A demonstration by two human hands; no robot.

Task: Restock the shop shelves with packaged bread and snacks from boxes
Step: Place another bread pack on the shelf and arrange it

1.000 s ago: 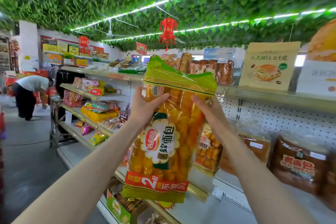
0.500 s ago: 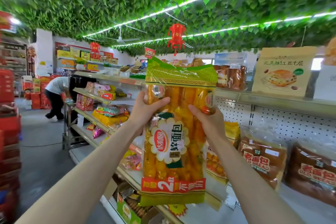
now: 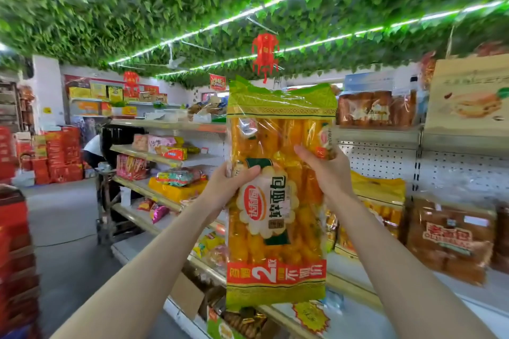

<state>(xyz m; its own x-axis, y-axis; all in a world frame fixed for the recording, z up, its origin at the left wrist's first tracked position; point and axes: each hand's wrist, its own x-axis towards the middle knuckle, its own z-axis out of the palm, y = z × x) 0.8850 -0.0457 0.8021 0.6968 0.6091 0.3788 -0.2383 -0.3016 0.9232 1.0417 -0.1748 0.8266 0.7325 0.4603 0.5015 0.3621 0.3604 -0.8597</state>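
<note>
My left hand (image 3: 234, 181) and right hand (image 3: 327, 170) both grip the bread bag (image 3: 278, 195), held upright before the shelf (image 3: 355, 270). The slick film could slip, or my squeeze could crush the soft bread.

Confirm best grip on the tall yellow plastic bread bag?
Pinch the tall yellow plastic bread bag at its upper-middle side edges, coming in from left and right, as the left hand and right hand do. It is long, upright and soft; a two-sided hold there probably stops it folding.
</note>
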